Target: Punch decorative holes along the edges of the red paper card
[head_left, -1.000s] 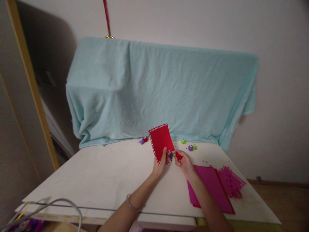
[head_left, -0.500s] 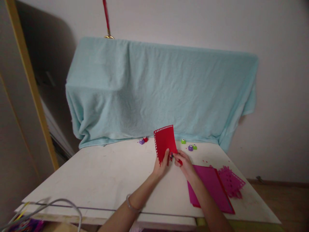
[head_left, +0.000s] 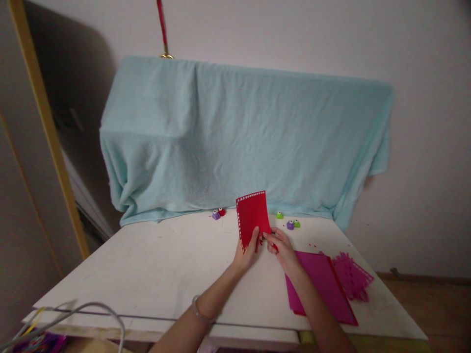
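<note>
**Sheet edge brought to the punch**

Since a second ago, red sheet (head_left: 252, 214) has shifted right and stands more upright. Left hand (head_left: 247, 251) pinches its lower edge; long axis runs up and away. Right hand (head_left: 280, 249), just beside, is closed on a small red punch (head_left: 274, 246) at the sheet's lower right corner, above the table (head_left: 147, 264).

There are no words, numbers, labels or signs to read anywhere. The red paper (head_left: 252, 214) has only little punched holes along its edges, not letters. The pink sheets (head_left: 319, 284) and the blue cloth (head_left: 243, 137) are plain too.
</note>
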